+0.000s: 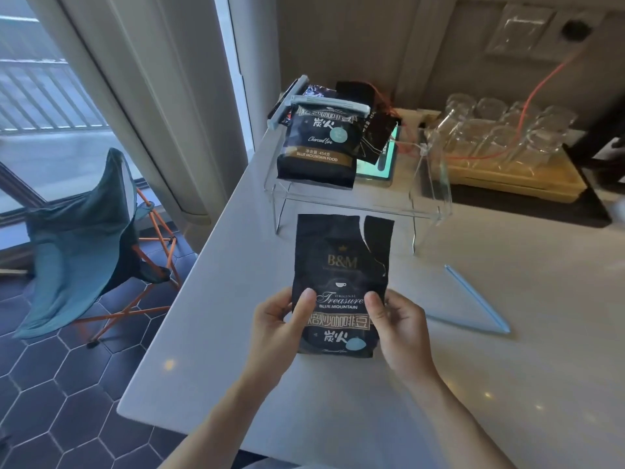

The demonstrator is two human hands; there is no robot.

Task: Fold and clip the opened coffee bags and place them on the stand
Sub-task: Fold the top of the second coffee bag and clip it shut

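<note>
Currently your left hand (277, 324) and right hand (400, 328) pinch the open coffee bag (341, 282) lying on the bench (507, 384), at 6 o'clock from the stand (358, 204). Risk: torn top splits further when folded; clip (477, 299) lies out of reach at 3 o'clock.

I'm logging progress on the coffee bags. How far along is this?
Done: a clipped bag stands on the clear stand. In hand: left hand and right hand hold a torn-open bag, unfolded. Left: fold it, fit the blue clip, shelve it.
</note>
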